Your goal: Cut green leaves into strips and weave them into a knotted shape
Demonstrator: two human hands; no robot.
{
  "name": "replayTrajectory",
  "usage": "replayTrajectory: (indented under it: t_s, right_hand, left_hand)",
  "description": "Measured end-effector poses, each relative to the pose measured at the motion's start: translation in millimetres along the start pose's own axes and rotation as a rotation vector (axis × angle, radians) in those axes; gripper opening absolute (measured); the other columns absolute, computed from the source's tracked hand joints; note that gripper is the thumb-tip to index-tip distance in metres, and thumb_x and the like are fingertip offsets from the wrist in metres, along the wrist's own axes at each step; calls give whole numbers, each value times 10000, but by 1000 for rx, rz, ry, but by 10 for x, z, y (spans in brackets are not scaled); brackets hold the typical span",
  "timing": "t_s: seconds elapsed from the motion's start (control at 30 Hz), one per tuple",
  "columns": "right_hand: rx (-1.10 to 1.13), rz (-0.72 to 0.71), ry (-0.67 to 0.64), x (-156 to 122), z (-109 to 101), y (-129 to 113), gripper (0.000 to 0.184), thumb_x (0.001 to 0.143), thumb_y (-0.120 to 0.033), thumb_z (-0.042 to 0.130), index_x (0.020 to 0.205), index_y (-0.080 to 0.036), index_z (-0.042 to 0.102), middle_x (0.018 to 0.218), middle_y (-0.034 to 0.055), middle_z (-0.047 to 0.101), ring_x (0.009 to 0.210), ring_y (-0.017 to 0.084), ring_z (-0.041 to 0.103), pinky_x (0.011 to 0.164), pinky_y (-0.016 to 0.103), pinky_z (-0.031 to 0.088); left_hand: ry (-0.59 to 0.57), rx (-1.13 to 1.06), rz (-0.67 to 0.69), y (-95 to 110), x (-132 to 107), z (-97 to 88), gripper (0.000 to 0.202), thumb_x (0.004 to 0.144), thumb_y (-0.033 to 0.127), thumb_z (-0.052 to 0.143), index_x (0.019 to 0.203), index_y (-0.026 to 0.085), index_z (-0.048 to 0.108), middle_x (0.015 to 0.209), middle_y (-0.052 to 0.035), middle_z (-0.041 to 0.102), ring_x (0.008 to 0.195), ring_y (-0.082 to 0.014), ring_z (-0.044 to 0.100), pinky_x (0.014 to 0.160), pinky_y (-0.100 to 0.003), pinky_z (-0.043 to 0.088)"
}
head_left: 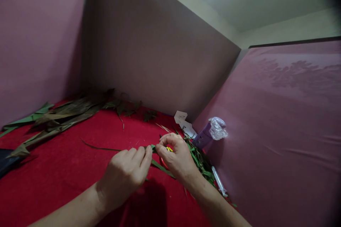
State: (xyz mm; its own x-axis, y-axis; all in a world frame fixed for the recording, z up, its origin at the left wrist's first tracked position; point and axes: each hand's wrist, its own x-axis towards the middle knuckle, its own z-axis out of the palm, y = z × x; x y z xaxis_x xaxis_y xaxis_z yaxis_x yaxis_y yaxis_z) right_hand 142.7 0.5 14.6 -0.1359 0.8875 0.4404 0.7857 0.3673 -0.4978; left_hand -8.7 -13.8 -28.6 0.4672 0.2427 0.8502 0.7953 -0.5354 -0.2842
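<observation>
My left hand (pixel 128 173) is closed in a pinch on a long green leaf strip (pixel 160 166) that runs across the red cloth (pixel 80 170). My right hand (pixel 176 156) is curled shut just to the right, fingers touching the same strip, with a small yellow-and-red object (pixel 168 149) showing between its fingers. The two hands nearly touch. What the yellow object is cannot be made out.
A pile of long green and dried brown leaves (pixel 55 117) lies at the far left. More green leaf scraps (pixel 199 159) lie by my right wrist. A purple bottle with plastic wrap (pixel 210 133), paper slips (pixel 183 122) and a pen-like tube (pixel 220 182) lie against the pink wall.
</observation>
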Motion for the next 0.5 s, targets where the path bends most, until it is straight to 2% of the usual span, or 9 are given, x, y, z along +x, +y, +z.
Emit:
replayTrajectory:
  t_s: [0.13, 0.23, 0.33, 0.4, 0.5]
  right_hand:
    - [46, 24, -9, 26, -1, 4, 149, 666, -123, 544, 527, -172, 568, 649, 14, 588, 724, 166, 526, 697, 292, 394]
    - [275, 216, -157, 72, 11, 8, 135, 666, -149, 539, 540, -159, 584, 580, 1, 558, 593, 131, 503, 571, 244, 387]
    - [491, 393, -318, 104, 9, 13, 153, 685, -199, 544, 552, -145, 595, 498, -28, 507, 451, 82, 411, 458, 208, 329]
    - [519, 419, -313, 104, 4, 17, 130, 665, -197, 570, 548, -144, 588, 483, -39, 504, 429, 68, 397, 446, 198, 324]
    - [449, 360, -228, 84, -6, 20, 78, 636, -172, 601, 563, -146, 591, 497, -33, 534, 458, 78, 447, 472, 199, 360]
  left_hand:
    - [-6, 26, 13, 1, -1, 3, 325, 810, 0, 344, 847, 64, 661, 624, -91, 671, 517, -161, 595, 444, -256, 435]
    - [-7, 28, 21, 3, -12, 14, 307, 811, 10, 357, 850, 57, 658, 628, -98, 672, 521, -167, 602, 452, -265, 443]
    - [-9, 19, 12, 5, -14, 24, 309, 818, 17, 347, 842, 61, 653, 620, -93, 664, 505, -164, 594, 439, -262, 433]
    - [5, -4, -10, 5, -14, 33, 299, 826, 28, 351, 837, 66, 648, 607, -83, 654, 493, -158, 584, 434, -255, 422]
    - [29, -29, -33, 2, -31, 52, 264, 830, 50, 381, 858, 66, 644, 632, -88, 661, 497, -151, 580, 446, -251, 420]
